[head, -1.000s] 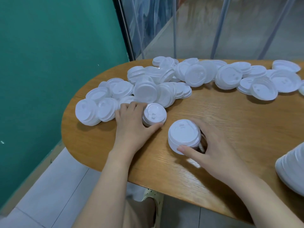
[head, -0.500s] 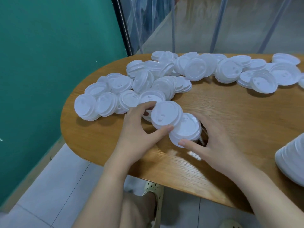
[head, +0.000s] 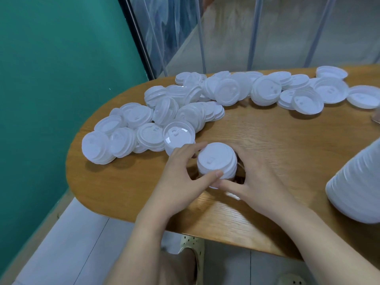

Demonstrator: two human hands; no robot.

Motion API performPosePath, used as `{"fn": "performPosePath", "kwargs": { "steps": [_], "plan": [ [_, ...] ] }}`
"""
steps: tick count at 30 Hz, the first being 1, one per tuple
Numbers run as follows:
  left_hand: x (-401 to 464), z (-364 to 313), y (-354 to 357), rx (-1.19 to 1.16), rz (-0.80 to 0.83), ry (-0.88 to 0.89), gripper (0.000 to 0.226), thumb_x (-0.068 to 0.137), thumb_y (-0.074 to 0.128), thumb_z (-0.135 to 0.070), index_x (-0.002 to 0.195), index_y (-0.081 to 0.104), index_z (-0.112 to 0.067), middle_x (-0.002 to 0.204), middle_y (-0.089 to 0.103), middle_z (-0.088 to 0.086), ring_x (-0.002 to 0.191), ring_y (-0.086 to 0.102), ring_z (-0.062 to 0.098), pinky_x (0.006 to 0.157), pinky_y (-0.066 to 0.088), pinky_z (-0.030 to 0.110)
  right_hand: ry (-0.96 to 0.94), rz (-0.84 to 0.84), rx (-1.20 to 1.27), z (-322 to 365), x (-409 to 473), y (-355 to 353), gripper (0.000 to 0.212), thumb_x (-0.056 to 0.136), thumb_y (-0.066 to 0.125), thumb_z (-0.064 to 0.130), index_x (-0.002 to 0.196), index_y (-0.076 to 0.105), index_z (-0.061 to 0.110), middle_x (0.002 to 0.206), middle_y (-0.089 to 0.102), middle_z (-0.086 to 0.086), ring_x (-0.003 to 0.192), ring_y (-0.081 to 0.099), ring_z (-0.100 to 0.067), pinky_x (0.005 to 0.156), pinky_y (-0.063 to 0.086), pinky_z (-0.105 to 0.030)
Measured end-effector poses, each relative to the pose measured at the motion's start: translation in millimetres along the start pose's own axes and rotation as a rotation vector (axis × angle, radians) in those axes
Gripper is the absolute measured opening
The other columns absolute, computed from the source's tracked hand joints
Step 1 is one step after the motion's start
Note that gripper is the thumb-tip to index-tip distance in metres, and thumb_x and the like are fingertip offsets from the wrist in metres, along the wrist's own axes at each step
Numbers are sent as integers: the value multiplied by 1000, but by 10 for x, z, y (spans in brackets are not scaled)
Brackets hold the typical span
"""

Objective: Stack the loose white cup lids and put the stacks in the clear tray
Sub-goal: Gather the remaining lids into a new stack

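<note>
Currently a short stack of lids is held upright on the tabletop, near the front edge and between both hands. The left hand is curled round the stack's left side, thumb laid on the near rim and fingers reaching behind it. The right hand is cupped round the right side, thumb low at the stack's base. The stack's edges look slightly stepped, so it is judged that the lids are being squared up, not yet finished.

Much is judged left to do. A big pile of loose lids is spread just behind and left of the stack, many leaning on each other, a few partly nested. One see-through-looking lid lies right beside the left hand's fingers. A second run of loose lids is strung along the far side of the tabletop to the right edge of view.

At the right edge a tall finished stack of lids is seen lying tilted, cut off by the frame; whether it rests in something cannot be told. A clear tray cannot be picked out with any certainty; only a small clear bit shows at the far right edge, too little to name. So no stack can be confirmed as placed in the tray.

Progress is judged early to middling: one stack built, one in hand, most lids loose.
</note>
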State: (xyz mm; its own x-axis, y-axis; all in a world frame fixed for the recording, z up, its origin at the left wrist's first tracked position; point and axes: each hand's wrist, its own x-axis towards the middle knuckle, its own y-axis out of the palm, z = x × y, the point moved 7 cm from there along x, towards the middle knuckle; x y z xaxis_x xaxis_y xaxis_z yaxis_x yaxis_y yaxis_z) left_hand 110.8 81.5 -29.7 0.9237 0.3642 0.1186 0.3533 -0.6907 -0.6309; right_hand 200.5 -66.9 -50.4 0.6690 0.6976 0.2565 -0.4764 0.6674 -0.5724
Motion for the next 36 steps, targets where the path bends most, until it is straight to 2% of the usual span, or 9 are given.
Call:
{"fn": "performPosePath", "kwargs": {
  "steps": [3, 7, 9, 15, 18, 20, 24, 30, 36],
  "plan": [
    [-8, -1, -1, -35, 16, 2, 58, 84, 83, -41, 137, 60, -40, 129, 58, -30, 124, 47, -13, 98, 33, 1, 19, 3, -13, -35, -5, 6, 72, 70, 74, 72, 133, 52, 47, 122, 60, 32, 118, 56, 1, 103, 47, -41],
    [3, -29, -14, -71, 15, 49, 41, 93, 76, -34, 132, 64, -37, 121, 65, -24, 118, 54, -6, 92, 34, 2, 53, 23, -27, -106, 0, 34, 82, 67, 73, 78, 138, 50, 45, 126, 60, 28, 121, 55, -2, 104, 47, -40],
    [8, -6, -10, -75, 27, 41, 41, 93, 77, -30, 131, 63, -39, 119, 66, -25, 116, 55, -3, 91, 35, 3, 56, 35, -46, -116, 0, 48, 85, 67, 71, 81, 140, 48, 44, 128, 59, 27, 123, 54, -3, 106, 45, -42],
    [17, 26, 7, -73, 32, 36, 44, 91, 76, -39, 134, 66, -32, 115, 64, -26, 114, 56, -1, 88, 36, 3, 46, 42, -48, -79, 5, 58, 80, 74, 65, 81, 142, 47, 44, 130, 58, 27, 125, 53, -4, 108, 43, -44],
    [37, 49, -96, -72, -98, 84, 28, 95, 69, -32, 122, 72, -23, 108, 66, -15, 102, 59, 4, 85, 39, 6, 46, 44, -57, -60, 2, 58, 72, 76, 64, 78, 139, 48, 46, 129, 58, 29, 123, 53, -3, 108, 43, -44],
    [61, 115, -256, 108, -267, 145, 21, 97, 66, -18, 117, 73, -19, 110, 65, -8, 101, 58, 6, 88, 38, 10, 40, 38, -55, -38, -4, 44, 66, 78, 66, 75, 136, 50, 47, 125, 58, 31, 121, 53, -1, 107, 43, -44],
    [140, 323, -397, 452, -391, 115, 45, 85, 67, 5, 122, 73, -19, 123, 58, 2, 113, 50, 23, 99, 33, 29, 48, 28, -50, -21, -18, 20, 59, 78, 70, 69, 130, 52, 48, 118, 58, 35, 117, 51, 5, 103, 45, -36],
    [227, 357, -444, 531, -466, 85, 30, 83, 73, -2, 104, 78, -23, 117, 58, 2, 107, 48, 25, 95, 26, 34, 50, 32, -50, -12, -9, 35, 61, 78, 67, 73, 132, 50, 50, 122, 58, 34, 119, 53, 1, 104, 45, -42],
    [165, 349, -474, 429, -472, 103, 15, 82, 81, -14, 87, 72, -26, 112, 58, -9, 107, 45, 14, 95, 24, 29, 54, 32, -58, -24, -13, 31, 60, 80, 73, 66, 133, 52, 47, 121, 60, 32, 118, 54, -1, 103, 46, -41]
  ]
}}
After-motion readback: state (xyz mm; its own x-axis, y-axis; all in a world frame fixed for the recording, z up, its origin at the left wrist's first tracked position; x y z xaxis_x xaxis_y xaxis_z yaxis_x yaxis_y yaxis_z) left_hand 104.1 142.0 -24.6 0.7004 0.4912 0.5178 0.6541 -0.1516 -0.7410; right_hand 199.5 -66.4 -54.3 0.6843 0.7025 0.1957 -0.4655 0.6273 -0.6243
